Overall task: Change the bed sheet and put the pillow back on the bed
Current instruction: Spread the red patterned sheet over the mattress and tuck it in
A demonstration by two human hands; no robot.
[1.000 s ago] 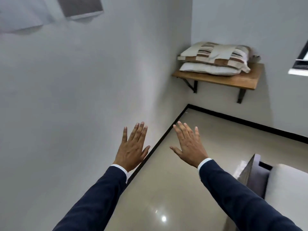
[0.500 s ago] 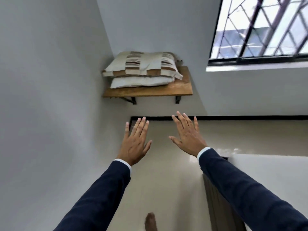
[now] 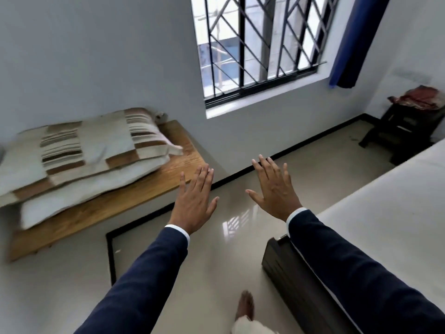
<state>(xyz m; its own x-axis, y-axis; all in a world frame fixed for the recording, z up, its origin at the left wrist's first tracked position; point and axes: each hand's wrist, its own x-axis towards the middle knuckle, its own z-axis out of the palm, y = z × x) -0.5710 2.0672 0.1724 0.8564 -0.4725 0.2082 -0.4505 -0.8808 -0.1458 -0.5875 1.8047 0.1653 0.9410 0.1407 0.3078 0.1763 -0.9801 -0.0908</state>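
Observation:
A striped beige and brown pillow (image 3: pixel 79 150) lies on top of a plain white pillow (image 3: pixel 79 196) on a wooden wall shelf (image 3: pixel 134 196) at the left. My left hand (image 3: pixel 195 201) is stretched out in front of me, fingers straight, empty, just right of the shelf's end. My right hand (image 3: pixel 274 189) is held out beside it, fingers spread and empty. The bed (image 3: pixel 390 213), covered in plain white, fills the right side, with its dark wooden frame (image 3: pixel 289 268) under my right sleeve.
A barred window (image 3: pixel 257 44) with a blue curtain (image 3: pixel 356 39) is straight ahead. A dark stool (image 3: pixel 404 131) with a red cloth (image 3: pixel 423 97) on it stands in the far right corner. Glossy tiled floor (image 3: pixel 216 261) lies between shelf and bed; my bare foot (image 3: pixel 245 307) shows below.
My view has swung right and closer: the shelf with the pillows slid to the left and grew larger, the window and bed came into view. Both hands stay raised and empty.

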